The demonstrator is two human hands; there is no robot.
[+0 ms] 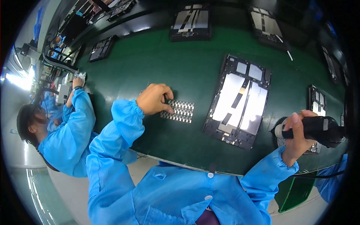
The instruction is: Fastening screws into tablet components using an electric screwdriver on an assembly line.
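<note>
My left hand [153, 99] rests at the left edge of a small grid of silvery and dark metal pieces [181, 111] on the green table. Its thumb and forefinger are curved and apart over the grid's corner, with no held piece visible between them. In my right hand [297, 132] is a black handheld power tool [321, 129] with a pale collar at its front end; its exact kind is unclear. Between my hands lies an opened tablet [240, 101], showing silver plates, a dark ribbon cable and a black frame.
More opened tablets lie around: one at the back centre [191, 21], one back right [265, 24], one far left [102, 48]. Another tablet [318, 101] sits partly behind my right hand. A black cord [322, 175] runs at lower right. A co-worker in blue [67, 138] sits at left.
</note>
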